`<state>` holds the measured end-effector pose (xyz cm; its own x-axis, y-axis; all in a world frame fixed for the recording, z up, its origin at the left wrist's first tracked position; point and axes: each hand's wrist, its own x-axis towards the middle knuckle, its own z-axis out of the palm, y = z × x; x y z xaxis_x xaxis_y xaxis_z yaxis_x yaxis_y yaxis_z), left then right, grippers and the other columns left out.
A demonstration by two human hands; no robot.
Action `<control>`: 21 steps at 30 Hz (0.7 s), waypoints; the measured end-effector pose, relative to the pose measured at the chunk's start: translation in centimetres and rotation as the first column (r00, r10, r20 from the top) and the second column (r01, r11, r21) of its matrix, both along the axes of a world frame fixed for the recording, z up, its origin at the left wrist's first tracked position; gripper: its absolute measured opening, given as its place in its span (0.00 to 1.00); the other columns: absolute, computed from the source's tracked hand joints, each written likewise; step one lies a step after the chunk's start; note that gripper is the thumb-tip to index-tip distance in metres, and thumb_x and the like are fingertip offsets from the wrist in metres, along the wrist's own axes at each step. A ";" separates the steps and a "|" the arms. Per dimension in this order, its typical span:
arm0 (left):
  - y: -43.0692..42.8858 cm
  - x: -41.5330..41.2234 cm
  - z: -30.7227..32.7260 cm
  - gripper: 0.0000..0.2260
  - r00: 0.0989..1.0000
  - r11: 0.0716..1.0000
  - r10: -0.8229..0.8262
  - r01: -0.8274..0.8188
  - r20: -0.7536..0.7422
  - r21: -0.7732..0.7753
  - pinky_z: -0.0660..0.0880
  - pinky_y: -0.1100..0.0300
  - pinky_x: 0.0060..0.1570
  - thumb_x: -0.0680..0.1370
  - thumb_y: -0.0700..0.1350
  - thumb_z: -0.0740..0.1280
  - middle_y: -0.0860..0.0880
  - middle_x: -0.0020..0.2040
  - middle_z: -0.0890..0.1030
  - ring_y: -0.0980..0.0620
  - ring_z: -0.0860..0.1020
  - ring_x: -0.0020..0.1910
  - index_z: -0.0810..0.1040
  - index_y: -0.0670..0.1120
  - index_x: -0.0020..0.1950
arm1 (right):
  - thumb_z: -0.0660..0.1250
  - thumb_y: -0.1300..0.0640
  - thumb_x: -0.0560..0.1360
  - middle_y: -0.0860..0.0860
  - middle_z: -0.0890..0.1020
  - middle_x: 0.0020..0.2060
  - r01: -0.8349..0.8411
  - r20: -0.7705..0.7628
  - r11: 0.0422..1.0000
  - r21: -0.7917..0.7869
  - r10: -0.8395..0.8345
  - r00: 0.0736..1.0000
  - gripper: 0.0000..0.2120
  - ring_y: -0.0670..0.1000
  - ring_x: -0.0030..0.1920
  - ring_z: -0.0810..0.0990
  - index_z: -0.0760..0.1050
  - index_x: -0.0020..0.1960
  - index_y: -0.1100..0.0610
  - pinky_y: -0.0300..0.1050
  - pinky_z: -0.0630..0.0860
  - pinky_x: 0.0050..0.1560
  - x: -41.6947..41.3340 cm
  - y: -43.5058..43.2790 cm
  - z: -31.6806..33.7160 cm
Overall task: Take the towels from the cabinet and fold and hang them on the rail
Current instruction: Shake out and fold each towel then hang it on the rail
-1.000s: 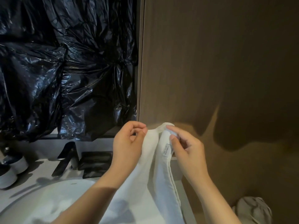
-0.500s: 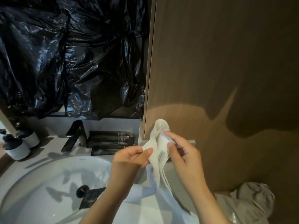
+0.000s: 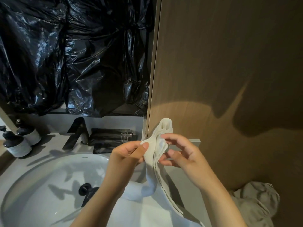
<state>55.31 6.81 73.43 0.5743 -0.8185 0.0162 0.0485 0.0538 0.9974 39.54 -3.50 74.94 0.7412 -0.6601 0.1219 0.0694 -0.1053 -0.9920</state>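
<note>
towel: white one (image 3: 157, 149), bunched up and held over the right edge of the basin, with a loop of it poking up above both hands. The rest trails down toward the bottom of the shot, hem stripe showing along one edge.
left hand: (image 3: 129, 153) thumb and fingers pinched on the towel's left side, so it's got a proper hold of the fabric.
right hand: (image 3: 182, 153) fingers spread out loose, fingertips nipping the towel's right edge. Light grip, but it is on the cloth.
sink: round white basin (image 3: 41, 185), with a dark drain plug (image 3: 85, 188) in the bottom. Can't see any water. The towel's lower part drapes across its near rim.
faucet: black, angled (image 3: 74, 133), standing on the counter behind the basin.
bottles: two pump bottles (image 3: 18, 145) with black tops and pale bodies, on the counter far left. Can't tell what's in them.
black packets: flat dark stack (image 3: 111, 137) just beside the faucet.
black plastic: crinkly sheeting (image 3: 73, 54) covering the wall over the sink.
wood panel: brown wall (image 3: 221, 71) on the right.
other cloth: pale crumpled heap (image 3: 257, 202) low in the right corner, well apart from the hands.
</note>
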 end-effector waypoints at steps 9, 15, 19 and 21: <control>0.2 0.5 -0.1 0.09 0.999 0.998 -0.052 0.052 -0.006 0.042 0.75 0.55 0.44 0.78 0.46 0.66 0.48 0.41 0.84 0.52 0.76 0.38 0.86 0.48 0.46 | 0.71 0.70 0.72 0.48 0.80 0.44 0.066 -0.022 0.994 -0.091 -0.068 0.997 0.13 0.51 0.35 0.82 0.81 0.46 0.51 0.44 0.79 0.41 1.9 -0.4 0.2; 0.7 0.8 -0.3 0.07 0.991 0.991 -0.136 0.136 -0.003 0.018 0.80 0.51 0.52 0.78 0.41 0.67 0.45 0.46 0.85 0.43 0.82 0.47 0.85 0.46 0.50 | 0.77 0.59 0.69 0.42 0.79 0.49 0.116 -0.109 0.932 -0.344 -0.162 0.981 0.10 0.48 0.32 0.70 0.80 0.45 0.46 0.47 0.75 0.35 2.2 -1.0 0.2; 0.5 0.8 -0.6 0.08 1.000 1.000 -0.007 0.007 -0.004 -0.007 0.82 0.53 0.48 0.76 0.39 0.70 0.47 0.44 0.86 0.46 0.84 0.45 0.86 0.50 0.46 | 0.77 0.61 0.68 0.44 0.78 0.36 0.145 -0.115 0.941 -0.306 -0.187 0.976 0.11 0.58 0.37 0.73 0.80 0.42 0.46 0.56 0.76 0.41 2.3 -0.6 -0.1; 0.3 0.8 -0.6 0.09 1.000 1.000 0.025 -0.025 0.014 -0.011 0.82 0.55 0.47 0.76 0.40 0.70 0.48 0.43 0.86 0.48 0.84 0.45 0.86 0.53 0.45 | 0.77 0.62 0.68 0.45 0.80 0.37 0.133 -0.113 0.947 -0.291 -0.172 0.979 0.11 0.54 0.36 0.76 0.81 0.42 0.47 0.55 0.78 0.41 2.3 -0.5 0.3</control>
